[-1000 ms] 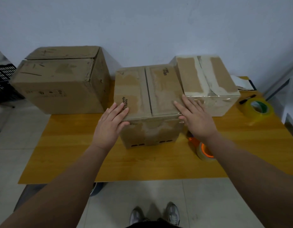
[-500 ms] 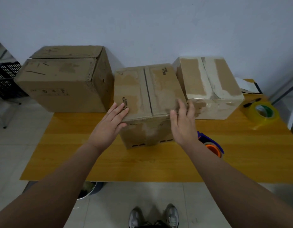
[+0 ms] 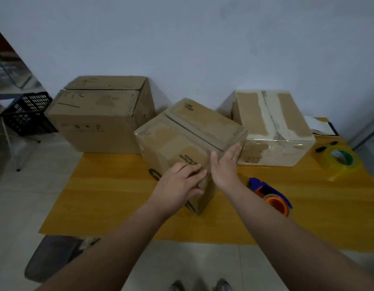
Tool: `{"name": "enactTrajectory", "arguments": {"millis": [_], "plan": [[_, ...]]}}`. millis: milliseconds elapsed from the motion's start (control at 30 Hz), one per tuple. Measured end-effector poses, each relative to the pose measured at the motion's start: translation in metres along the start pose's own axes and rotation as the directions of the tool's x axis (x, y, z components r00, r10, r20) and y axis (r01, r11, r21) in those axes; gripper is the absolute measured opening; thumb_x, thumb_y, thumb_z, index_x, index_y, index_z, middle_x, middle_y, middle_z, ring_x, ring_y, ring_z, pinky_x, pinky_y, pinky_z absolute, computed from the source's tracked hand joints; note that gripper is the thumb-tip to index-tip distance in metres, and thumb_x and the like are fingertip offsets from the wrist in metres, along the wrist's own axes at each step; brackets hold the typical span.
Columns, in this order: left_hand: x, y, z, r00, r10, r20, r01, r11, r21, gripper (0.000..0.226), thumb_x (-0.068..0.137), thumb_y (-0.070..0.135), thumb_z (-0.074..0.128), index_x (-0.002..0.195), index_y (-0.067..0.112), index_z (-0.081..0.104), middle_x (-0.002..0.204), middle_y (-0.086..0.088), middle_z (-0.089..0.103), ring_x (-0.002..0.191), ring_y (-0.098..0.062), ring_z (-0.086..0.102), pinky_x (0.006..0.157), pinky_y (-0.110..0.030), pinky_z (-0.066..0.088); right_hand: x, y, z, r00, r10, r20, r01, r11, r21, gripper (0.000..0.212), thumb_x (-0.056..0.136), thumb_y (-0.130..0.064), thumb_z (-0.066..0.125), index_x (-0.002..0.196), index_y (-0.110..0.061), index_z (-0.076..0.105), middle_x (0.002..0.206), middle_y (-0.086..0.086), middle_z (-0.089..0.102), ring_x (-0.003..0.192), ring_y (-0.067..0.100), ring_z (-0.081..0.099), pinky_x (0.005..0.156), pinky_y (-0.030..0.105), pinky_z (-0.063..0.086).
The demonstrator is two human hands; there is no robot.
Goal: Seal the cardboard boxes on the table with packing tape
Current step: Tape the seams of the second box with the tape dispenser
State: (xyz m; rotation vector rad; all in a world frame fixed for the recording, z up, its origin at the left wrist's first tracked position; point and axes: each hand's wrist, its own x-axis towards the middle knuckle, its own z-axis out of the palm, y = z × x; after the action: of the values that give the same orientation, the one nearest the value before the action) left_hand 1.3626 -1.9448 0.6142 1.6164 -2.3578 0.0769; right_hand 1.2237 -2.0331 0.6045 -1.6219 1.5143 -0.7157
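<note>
Holding nothing closed: pressing the left hand point(image 3: 179, 183), fingers laid nearly straight, over the near top corner of the middle box point(image 3: 182, 139), and bracing the right hand point(image 3: 225, 166), flat and open, against the box's right side face. No curl round any edge, no pinch.

Turned within the last second from square-on to corner-first, with the top seam now running on a slant away to the right. Shifted too: the right hand, from the near top edge onto the side. Resting on the table point(image 3: 110, 185) between the large box point(image 3: 98, 114) at the left and the taped box point(image 3: 272, 122) at the right, close to both at its far corners, though whether touching cannot be told.

Probably lining up the seam for a strip, since no fresh tape shows along it. Yet to be picked up: the tape dispenser point(image 3: 270, 195), lying just beside the right forearm, and a spare tape roll point(image 3: 339, 162) near the table's right edge, next to a marker point(image 3: 325, 146).

Little slack behind, with boxes crowding the wall side. Plenty of bare wood in front and to the near left for further turning. Worth watching: the near corner, standing not far from the table's front edge.
</note>
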Motion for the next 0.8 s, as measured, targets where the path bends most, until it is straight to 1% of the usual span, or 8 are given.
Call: {"name": "enactTrajectory", "arguments": {"millis": [67, 167, 300, 367, 500, 600, 733, 800], "plan": [[0.008, -0.003, -0.002, 0.999, -0.026, 0.041, 0.029, 0.997, -0.074, 0.055, 0.083, 0.037, 0.067, 0.130, 0.011, 0.055, 0.130, -0.008, 0.056, 0.116, -0.028, 0.051, 0.099, -0.040, 0.042, -0.006, 0.005, 0.004, 0.998, -0.042, 0.043, 0.042, 0.999, 0.016, 0.076, 0.101, -0.033, 0.035, 0.146, -0.007, -0.020, 0.156, 0.007, -0.022, 0.144, 0.017, -0.012, 0.104, 0.018, -0.006], [0.001, -0.037, -0.013, 0.995, -0.059, 0.078, 0.057, 0.998, 0.032, 0.054, 0.091, 0.047, 0.047, 0.138, 0.020, 0.046, 0.141, -0.001, 0.046, 0.128, -0.024, 0.042, 0.104, -0.040, 0.034, -0.001, 0.008, -0.003, 0.996, -0.050, 0.072, 0.049, 0.999, 0.015, 0.073, 0.101, -0.031, 0.035, 0.148, -0.011, -0.016, 0.157, 0.003, -0.018, 0.144, 0.015, -0.010, 0.107, 0.021, -0.003], [-0.019, -0.103, -0.026, 0.879, -0.469, 0.092, 0.442, 0.871, 0.214, 0.050, 0.099, 0.040, 0.034, 0.147, 0.032, 0.024, 0.155, -0.006, 0.019, 0.143, -0.028, 0.012, 0.115, -0.045, 0.019, 0.025, 0.002, -0.019, 0.998, -0.034, 0.053, 0.032, 0.999, 0.026, 0.063, 0.102, -0.025, 0.037, 0.152, -0.016, 0.000, 0.160, -0.001, 0.000, 0.145, 0.016, 0.003, 0.118, 0.035, 0.009], [-0.016, -0.121, -0.030, 0.829, -0.541, 0.143, 0.515, 0.837, 0.184, 0.048, 0.102, 0.030, 0.032, 0.148, 0.033, 0.020, 0.156, -0.010, 0.014, 0.143, -0.030, 0.012, 0.114, -0.043, 0.022, 0.042, -0.002, -0.028, 0.999, -0.046, 0.018, 0.047, 0.997, -0.068, 0.054, 0.102, -0.024, 0.037, 0.151, -0.015, 0.016, 0.158, 0.002, 0.014, 0.144, 0.019, 0.014, 0.117, 0.036, 0.016], [0.004, -0.123, -0.028, 0.827, -0.546, 0.139, 0.544, 0.837, 0.052, 0.041, 0.102, 0.029, 0.034, 0.143, 0.024, 0.039, 0.145, -0.010, 0.038, 0.123, -0.029, 0.046, 0.096, -0.036, 0.041, 0.070, -0.012, -0.043, 0.993, -0.110, -0.033, 0.100, 0.971, -0.219, 0.036, 0.099, -0.020, 0.044, 0.134, -0.015, 0.049, 0.133, 0.006, 0.053, 0.114, 0.021, 0.050, 0.097, 0.033, 0.042], [0.025, -0.122, -0.024, 0.831, -0.548, 0.097, 0.548, 0.836, 0.032, 0.040, 0.101, 0.032, 0.037, 0.138, 0.019, 0.047, 0.130, -0.011, 0.048, 0.105, -0.029, 0.056, 0.085, -0.035, 0.046, 0.091, -0.012, -0.053, 0.988, -0.149, -0.031, 0.135, 0.952, -0.276, 0.024, 0.098, -0.022, 0.045, 0.116, -0.016, 0.060, 0.112, 0.005, 0.063, 0.087, 0.013, 0.051, 0.076, 0.026, 0.040], [0.060, -0.119, -0.014, 0.851, -0.521, 0.066, 0.520, 0.853, 0.043, 0.040, 0.100, 0.037, 0.037, 0.131, 0.019, 0.052, 0.109, -0.008, 0.051, 0.083, -0.027, 0.058, 0.071, -0.034, 0.048, 0.119, -0.010, -0.068, 0.988, -0.153, 0.004, 0.149, 0.951, -0.270, 0.035, 0.098, -0.022, 0.046, 0.131, -0.016, 0.052, 0.128, 0.003, 0.057, 0.110, 0.020, 0.055, 0.085, 0.024, 0.040], [0.085, -0.117, -0.008, 0.836, -0.544, 0.067, 0.546, 0.838, -0.005, 0.037, 0.100, 0.037, 0.037, 0.126, 0.017, 0.054, 0.101, -0.006, 0.047, 0.075, -0.024, 0.054, 0.068, -0.032, 0.046, 0.134, -0.010, -0.073, 0.983, -0.182, 0.023, 0.180, 0.939, -0.294, 0.035, 0.097, -0.021, 0.046, 0.132, -0.016, 0.052, 0.129, 0.004, 0.057, 0.109, 0.018, 0.055, 0.083, 0.023, 0.041]]}}
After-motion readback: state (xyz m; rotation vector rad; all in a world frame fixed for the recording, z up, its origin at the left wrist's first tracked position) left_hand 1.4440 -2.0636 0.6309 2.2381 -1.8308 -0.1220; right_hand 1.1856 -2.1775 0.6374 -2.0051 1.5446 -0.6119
